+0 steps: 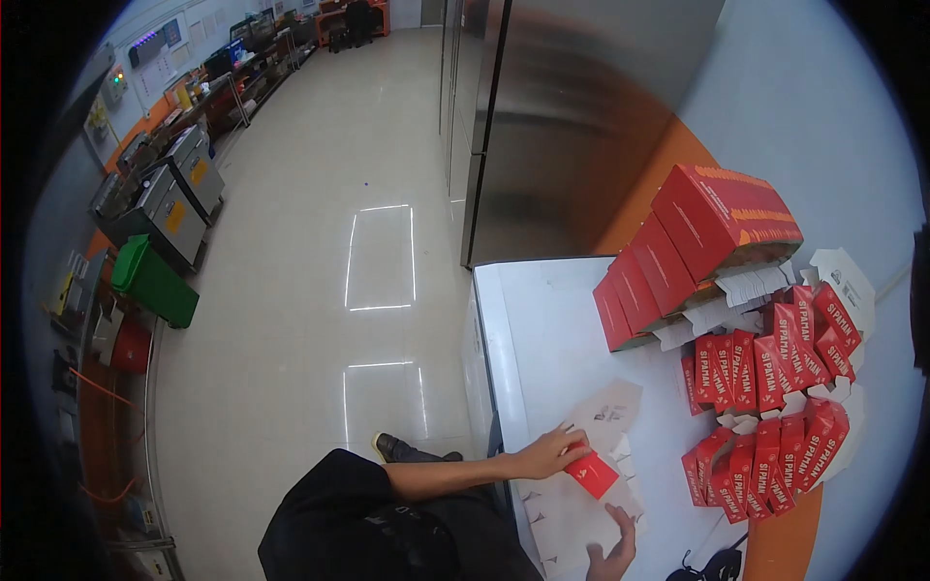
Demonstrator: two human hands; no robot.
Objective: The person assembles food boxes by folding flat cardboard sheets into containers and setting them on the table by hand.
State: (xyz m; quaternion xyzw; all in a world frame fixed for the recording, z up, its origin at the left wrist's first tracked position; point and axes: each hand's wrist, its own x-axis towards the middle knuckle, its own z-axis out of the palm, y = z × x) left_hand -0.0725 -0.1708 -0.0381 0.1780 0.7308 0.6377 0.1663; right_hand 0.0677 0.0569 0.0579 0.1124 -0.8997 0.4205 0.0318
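Near the front of the white table (542, 339), my left hand (552, 453) has its fingers closed on the edge of a small red carton piece (593, 474). My right hand (614, 550) is just below and to the right of that piece, with thumb and fingers apart and nothing between them. Under both hands lie pale flat card sheets (572, 523) with small dark marks. One sheet (612, 412) with a printed mark points toward the back of the table.
Folded red cartons (765, 465) stand in rows at the right. Larger red boxes (727, 213) are stacked behind them. A steel cabinet (562, 126) rises beyond the table. Dark cord (717, 565) lies at the front edge. A green bin (155, 281) stands far left.
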